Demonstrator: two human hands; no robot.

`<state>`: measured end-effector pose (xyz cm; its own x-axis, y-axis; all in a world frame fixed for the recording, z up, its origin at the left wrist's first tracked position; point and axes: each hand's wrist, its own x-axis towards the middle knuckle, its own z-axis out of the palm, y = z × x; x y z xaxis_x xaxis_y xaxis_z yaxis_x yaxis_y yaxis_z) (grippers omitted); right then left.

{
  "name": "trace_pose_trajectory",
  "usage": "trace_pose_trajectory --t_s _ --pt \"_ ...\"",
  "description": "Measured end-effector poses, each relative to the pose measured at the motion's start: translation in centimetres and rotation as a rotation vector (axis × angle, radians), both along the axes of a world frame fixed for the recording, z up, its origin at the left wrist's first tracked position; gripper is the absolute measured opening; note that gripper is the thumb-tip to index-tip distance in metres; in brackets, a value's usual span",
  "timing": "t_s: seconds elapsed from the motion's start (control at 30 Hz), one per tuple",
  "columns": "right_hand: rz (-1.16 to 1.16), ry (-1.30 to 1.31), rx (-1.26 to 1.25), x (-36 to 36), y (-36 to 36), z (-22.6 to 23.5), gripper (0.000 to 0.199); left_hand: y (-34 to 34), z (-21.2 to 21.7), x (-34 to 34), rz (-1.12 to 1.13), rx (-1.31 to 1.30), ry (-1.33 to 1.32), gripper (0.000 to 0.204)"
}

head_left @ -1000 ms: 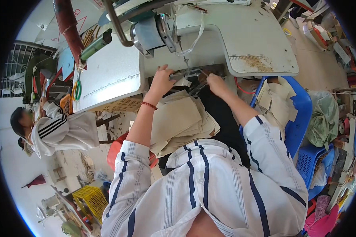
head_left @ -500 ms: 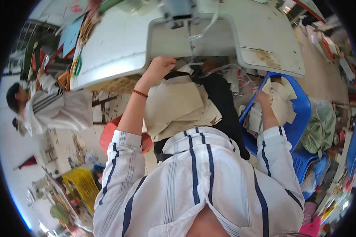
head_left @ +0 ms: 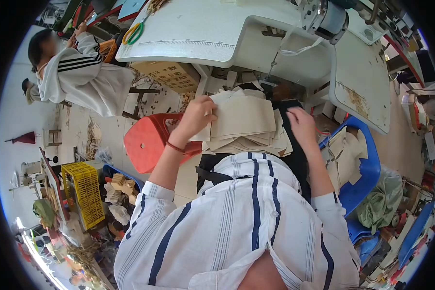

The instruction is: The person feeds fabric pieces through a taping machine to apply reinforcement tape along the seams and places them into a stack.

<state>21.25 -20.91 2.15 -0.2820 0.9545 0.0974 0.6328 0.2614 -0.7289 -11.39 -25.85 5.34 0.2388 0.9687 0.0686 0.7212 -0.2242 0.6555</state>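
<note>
A: From the head view, what do we have on our lap?

B: A thick, uneven stack of flat, cream-coloured, roughly rectangular pieces (head_left: 244, 121). It rests on our lap, just below the cut-out in the white worktop (head_left: 188, 41), over dark cloth (head_left: 297, 152).

A: How does it look to us?

B: The top piece lies broad and smooth; the lower ones stick out in staggered layers along the near and right edges. We cannot tell the material for certain.

A: And our left hand (head_left: 194, 118)?

B: It is at the stack's left edge, above the red beaded bracelet (head_left: 174, 147). We see its fingers bent and slightly apart, the tips at the pieces' border. We cannot tell whether they pinch a sheet.

A: Our right hand (head_left: 302, 124)?

B: It hangs over the dark cloth, just beside the stack's right edge and apart from it. Its fingers are loosely curved, partly open.

A: What stands around us?

B: On our right, a blue plastic container (head_left: 371, 150) with more cream pieces (head_left: 343, 157) inside; on our left, a red plastic stool (head_left: 147, 145). Above the worktop's right part we see a sewing machine head (head_left: 324, 20) of grey metal.
</note>
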Motion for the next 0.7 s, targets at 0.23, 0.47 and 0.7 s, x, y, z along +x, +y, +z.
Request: trace_pose_trajectory --t_s 0.23,0.47,0.7 --pt "0.329 -0.057 -0.219 -5.0 1.9 -4.9 0.059 -0.1 0.2 1.6 0.163 0.254 0.348 0.019" --pt "0.401 0.152 0.321 -7.3 1.5 4.2 0.048 -0.4 2.7 2.4 -0.080 0.151 0.468 0.012" --pt "0.739 -0.002 0.279 -10.7 0.1 4.5 0.018 -0.2 4.0 2.2 -0.220 -0.234 -0.278 0.016"
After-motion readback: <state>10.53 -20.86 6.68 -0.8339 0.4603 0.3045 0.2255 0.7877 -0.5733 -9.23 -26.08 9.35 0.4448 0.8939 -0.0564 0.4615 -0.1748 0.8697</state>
